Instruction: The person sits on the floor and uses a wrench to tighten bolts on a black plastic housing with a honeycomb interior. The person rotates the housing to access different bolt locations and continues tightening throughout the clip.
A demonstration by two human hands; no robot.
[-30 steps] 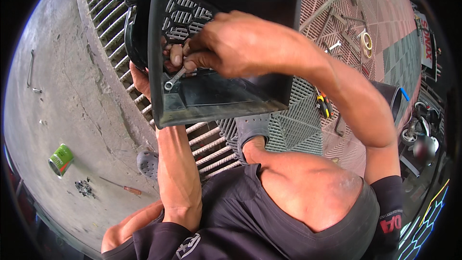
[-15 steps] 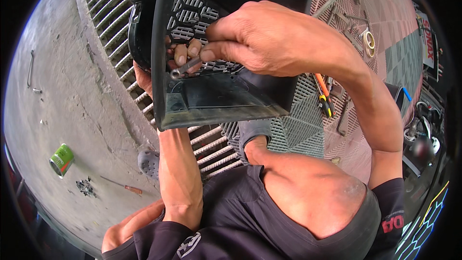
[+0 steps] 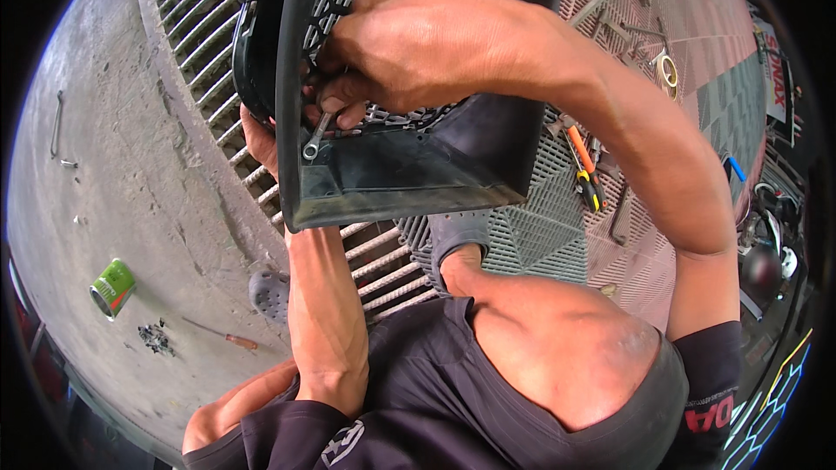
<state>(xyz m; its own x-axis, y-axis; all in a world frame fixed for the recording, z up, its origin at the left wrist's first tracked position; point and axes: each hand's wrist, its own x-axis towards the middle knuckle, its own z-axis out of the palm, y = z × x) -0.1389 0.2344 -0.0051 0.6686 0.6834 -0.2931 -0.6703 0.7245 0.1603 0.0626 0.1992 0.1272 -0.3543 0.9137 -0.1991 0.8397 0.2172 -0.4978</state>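
A black plastic housing (image 3: 409, 200) with a honeycomb grille (image 3: 334, 7) inside it is held up in front of me, tilted. My left hand (image 3: 259, 141) grips its left side from behind; some of its fingers are hidden by the housing and by my other hand. Reaching inside the frame, my right hand (image 3: 374, 57) is closed around a small metal wrench (image 3: 317, 137). The wrench's ring end points down toward the housing's lower left inner corner. Whether that ring sits on a fastener I cannot make out.
Below runs a metal floor grating (image 3: 209, 61). On the concrete at left lie a green can (image 3: 113, 287), a screwdriver (image 3: 222, 333) and a thin metal rod (image 3: 57, 124). To the right are orange-handled pliers (image 3: 585, 165), a tape roll (image 3: 667, 71) and several scattered tools on plastic tiles.
My right hand has moved left and deeper into the housing. The wrench has swung to a steeper angle, its ring end now lower. My left hand stays in place.
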